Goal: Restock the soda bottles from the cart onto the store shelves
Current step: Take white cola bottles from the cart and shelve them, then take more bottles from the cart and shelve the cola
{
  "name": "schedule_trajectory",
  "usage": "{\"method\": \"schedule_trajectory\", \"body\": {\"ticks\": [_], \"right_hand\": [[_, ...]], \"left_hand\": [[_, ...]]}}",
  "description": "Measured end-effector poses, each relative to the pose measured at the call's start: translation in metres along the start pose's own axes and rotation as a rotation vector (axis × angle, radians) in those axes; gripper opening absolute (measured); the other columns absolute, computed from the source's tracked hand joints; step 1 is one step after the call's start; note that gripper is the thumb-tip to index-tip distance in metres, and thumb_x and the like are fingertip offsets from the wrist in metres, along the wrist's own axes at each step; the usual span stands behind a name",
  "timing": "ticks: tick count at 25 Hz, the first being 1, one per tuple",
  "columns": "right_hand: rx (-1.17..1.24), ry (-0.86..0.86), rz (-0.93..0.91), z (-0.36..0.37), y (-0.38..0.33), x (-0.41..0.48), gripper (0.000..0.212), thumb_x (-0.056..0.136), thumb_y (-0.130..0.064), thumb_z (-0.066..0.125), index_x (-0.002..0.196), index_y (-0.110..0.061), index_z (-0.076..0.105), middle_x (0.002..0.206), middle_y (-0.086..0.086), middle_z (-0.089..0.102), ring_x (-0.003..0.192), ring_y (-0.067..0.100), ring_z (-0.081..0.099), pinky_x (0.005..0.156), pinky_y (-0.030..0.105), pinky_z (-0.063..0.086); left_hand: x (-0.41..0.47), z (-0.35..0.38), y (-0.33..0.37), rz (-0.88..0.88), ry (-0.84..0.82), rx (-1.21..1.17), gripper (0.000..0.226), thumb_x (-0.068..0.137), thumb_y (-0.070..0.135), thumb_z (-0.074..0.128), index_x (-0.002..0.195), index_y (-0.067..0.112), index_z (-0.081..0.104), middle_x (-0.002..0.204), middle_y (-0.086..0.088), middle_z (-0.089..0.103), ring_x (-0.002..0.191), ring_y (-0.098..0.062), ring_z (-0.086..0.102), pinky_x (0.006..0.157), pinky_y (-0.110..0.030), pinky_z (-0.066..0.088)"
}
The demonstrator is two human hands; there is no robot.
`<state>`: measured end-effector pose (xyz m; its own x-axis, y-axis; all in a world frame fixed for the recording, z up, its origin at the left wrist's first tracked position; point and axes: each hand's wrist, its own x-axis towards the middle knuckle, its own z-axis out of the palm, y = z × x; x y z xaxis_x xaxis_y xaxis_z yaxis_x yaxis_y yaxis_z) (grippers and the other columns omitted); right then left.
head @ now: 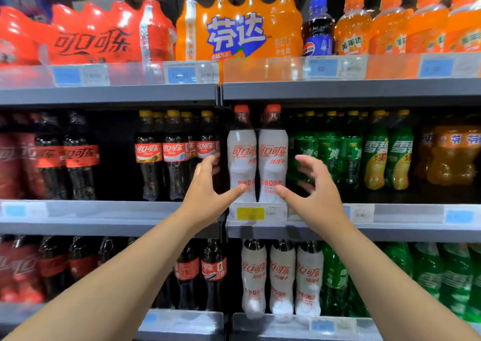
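At the middle of the frame, two white soda bottles (242,155) with red caps were seen standing upright, side by side, at the front edge of the middle shelf (104,211). A yellow price tag (250,213) was fixed just below them. The left hand (205,187) was held open at the left of the pair, with its fingers spread and its thumb tip at the lower part of the left bottle. The right hand (317,192) was held open at the right of the pair in the same way, with its thumb tip at the right bottle. Nothing was gripped by either hand. Whether the thumbs truly touched the bottles could not be told for sure.

Left of the white pair, dark cola bottles (161,155) with yellow caps were lined up. Right of it, green bottles (330,153) were packed close. On the lower shelf (273,325), three more white bottles (282,275) were seen in a row. At the top of the frame, red packs (91,44) and orange packs (239,33) were stacked.

The cart was not seen anywhere, so how many bottles were left in it could not be told. It was judged that these two bottles were already in their place and only needed to be let go or pushed straight. What stood behind them was hidden. A dark gap (114,158) was seen on the middle shelf at the left, so more stocking was likely left to be done.
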<state>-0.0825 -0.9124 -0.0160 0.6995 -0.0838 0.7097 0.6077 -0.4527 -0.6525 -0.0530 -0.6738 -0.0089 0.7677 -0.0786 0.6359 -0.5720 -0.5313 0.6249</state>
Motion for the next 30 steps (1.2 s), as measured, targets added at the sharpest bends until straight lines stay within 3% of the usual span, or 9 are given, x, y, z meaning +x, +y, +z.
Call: {"method": "schedule_trajectory", "body": {"ticks": [4, 7, 10, 13, 18, 22, 26, 28, 30], "right_hand": [[0.019, -0.105, -0.162, 0.006, -0.032, -0.058, 0.058, 0.085, -0.047, 0.072, 0.138, -0.044, 0.048, 0.143, -0.024, 0.044, 0.135, -0.005, 0.042, 0.107, 0.02, 0.036], [0.108, -0.261, -0.151, 0.026, -0.063, -0.105, 0.052, 0.084, -0.055, 0.064, 0.134, -0.053, 0.049, 0.143, -0.031, 0.044, 0.136, -0.006, 0.043, 0.107, 0.022, 0.037], [0.133, -0.378, -0.192, 0.064, -0.09, -0.145, 0.05, 0.087, -0.051, 0.062, 0.136, -0.044, 0.052, 0.143, -0.025, 0.047, 0.139, 0.002, 0.044, 0.11, 0.029, 0.04], [0.186, -0.465, -0.231, 0.115, -0.115, -0.183, 0.047, 0.09, -0.044, 0.064, 0.135, -0.034, 0.055, 0.14, -0.014, 0.051, 0.137, 0.012, 0.048, 0.11, 0.04, 0.045], [0.183, -0.604, -0.268, 0.235, -0.162, -0.257, 0.048, 0.093, -0.044, 0.058, 0.135, -0.02, 0.057, 0.138, -0.001, 0.052, 0.134, 0.015, 0.049, 0.109, 0.046, 0.045], [0.232, -0.713, -0.258, 0.33, -0.205, -0.321, 0.047, 0.095, -0.042, 0.057, 0.136, -0.02, 0.053, 0.137, -0.007, 0.049, 0.134, 0.007, 0.046, 0.111, 0.031, 0.041], [0.288, -0.739, -0.207, 0.402, -0.23, -0.369, 0.046, 0.096, -0.038, 0.059, 0.139, -0.026, 0.047, 0.138, -0.004, 0.049, 0.133, -0.003, 0.043, 0.107, 0.01, 0.033], [0.32, -0.759, -0.166, 0.433, -0.232, -0.389, 0.047, 0.095, -0.031, 0.062, 0.139, -0.024, 0.047, 0.139, -0.005, 0.049, 0.133, -0.005, 0.043, 0.106, 0.009, 0.034], [0.345, -0.776, -0.133, 0.465, -0.227, -0.406, 0.047, 0.094, -0.03, 0.062, 0.139, -0.023, 0.049, 0.139, -0.008, 0.048, 0.134, 0.003, 0.046, 0.109, 0.024, 0.041]], "left_hand": [[-0.065, -0.042, 0.001, 0.198, 0.056, 0.158, 0.075, 0.089, 0.041, 0.071, 0.152, 0.025, 0.034, 0.149, 0.008, 0.038, 0.138, 0.001, 0.037, 0.108, -0.007, 0.026], [-0.136, -0.089, -0.004, 0.223, 0.022, 0.271, 0.069, 0.09, 0.044, 0.067, 0.15, 0.022, 0.039, 0.149, 0.007, 0.041, 0.141, -0.003, 0.036, 0.114, -0.015, 0.026], [-0.211, -0.145, -0.018, 0.172, 0.035, 0.346, 0.064, 0.091, 0.042, 0.065, 0.146, 0.016, 0.045, 0.147, 0.004, 0.046, 0.141, -0.009, 0.041, 0.115, -0.02, 0.029], [-0.286, -0.206, -0.042, 0.059, 0.053, 0.411, 0.058, 0.091, 0.038, 0.065, 0.141, 0.011, 0.049, 0.142, 0.0, 0.049, 0.137, -0.011, 0.044, 0.114, -0.021, 0.03], [-0.407, -0.313, -0.105, -0.249, 0.136, 0.468, 0.058, 0.088, 0.045, 0.063, 0.136, 0.013, 0.052, 0.134, 0.003, 0.053, 0.126, 0.002, 0.047, 0.105, -0.01, 0.029], [-0.483, -0.396, -0.156, -0.421, 0.149, 0.535, 0.054, 0.089, 0.04, 0.067, 0.135, 0.017, 0.052, 0.133, 0.003, 0.054, 0.123, -0.004, 0.049, 0.103, -0.006, 0.028], [-0.534, -0.456, -0.193, -0.57, 0.137, 0.535, 0.05, 0.092, 0.042, 0.066, 0.137, 0.027, 0.048, 0.136, 0.013, 0.05, 0.122, 0.015, 0.041, 0.099, 0.002, 0.025], [-0.554, -0.475, -0.214, -0.612, 0.155, 0.549, 0.05, 0.092, 0.041, 0.065, 0.137, 0.025, 0.048, 0.133, 0.013, 0.051, 0.12, 0.016, 0.04, 0.099, 0.002, 0.024], [-0.567, -0.487, -0.239, -0.653, 0.176, 0.56, 0.051, 0.091, 0.04, 0.064, 0.137, 0.02, 0.049, 0.131, 0.013, 0.05, 0.119, 0.017, 0.041, 0.1, 0.002, 0.024]]}}
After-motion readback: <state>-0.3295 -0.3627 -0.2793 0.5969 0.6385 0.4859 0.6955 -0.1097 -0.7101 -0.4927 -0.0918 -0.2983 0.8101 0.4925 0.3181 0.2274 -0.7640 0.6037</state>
